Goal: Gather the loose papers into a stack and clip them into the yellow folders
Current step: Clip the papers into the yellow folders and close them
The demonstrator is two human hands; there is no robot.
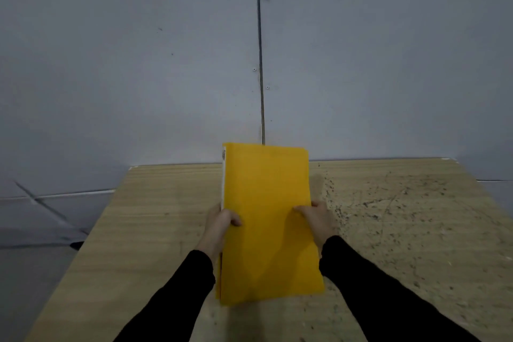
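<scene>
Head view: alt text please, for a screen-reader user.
The left hand and right hand grip a yellow folder by its side edges over a wooden table. White paper edges show along its left side; a grey wall stands behind.

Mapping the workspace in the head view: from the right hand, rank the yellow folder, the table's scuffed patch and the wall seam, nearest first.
1. yellow folder: gripped by the right hand.
2. scuffed patch: just right of the hand.
3. wall seam: far behind, upper centre.

Long black sleeves on both arms: left sleeve [172,300], right sleeve [374,291], plain dark fabric, close-fitting. Cuffs ending snugly at the wrists. Left hand [220,226] and right hand [317,219] bare beyond the cuffs.
</scene>
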